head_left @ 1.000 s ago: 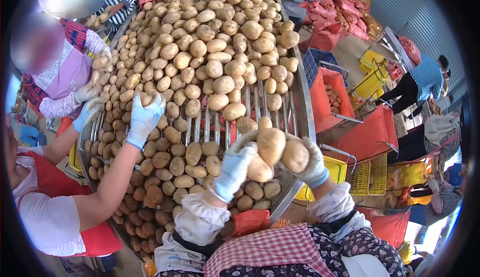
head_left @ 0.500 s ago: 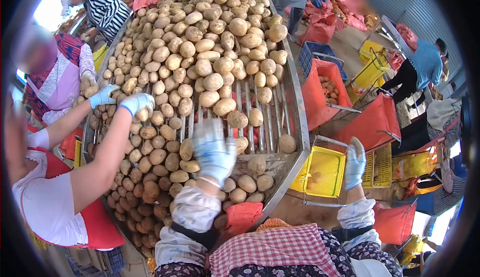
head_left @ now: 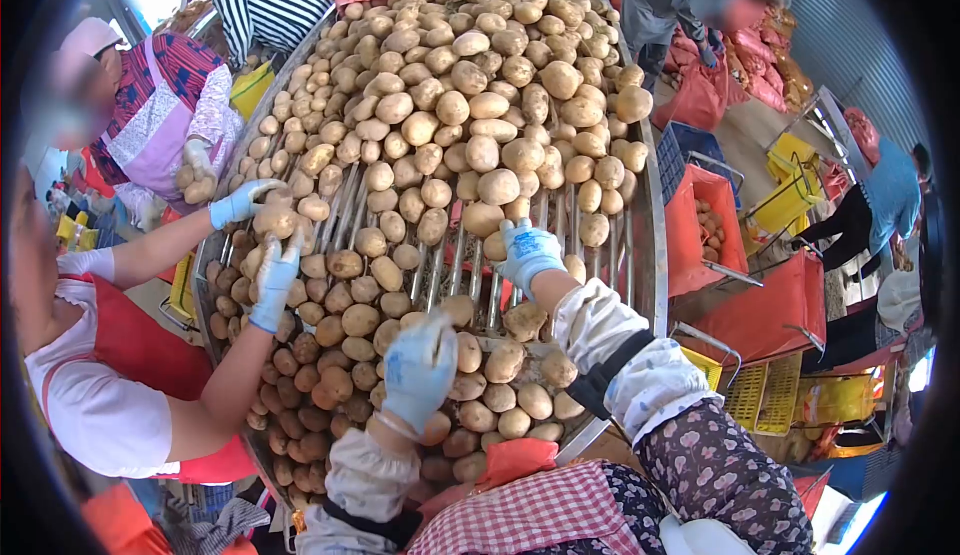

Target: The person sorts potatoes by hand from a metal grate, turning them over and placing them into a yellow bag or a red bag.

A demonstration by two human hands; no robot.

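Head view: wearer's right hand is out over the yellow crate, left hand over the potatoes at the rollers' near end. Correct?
No. The right hand is over the rollers among the potatoes, not the yellow crate, as the head view shows. The left hand is over the potatoes at the near end.

No lettering, label, brand, number or sign can be read anywhere in this view. The gloved left hand [head_left: 420, 370] and right hand [head_left: 528, 252], the potatoes [head_left: 480, 105] under and beyond their fingers, and the red bins [head_left: 682, 255] and yellow crates [head_left: 765, 400] off to the right of the right hand's fingers show only plain surfaces. Any marks on them are too small and blurred to make out.
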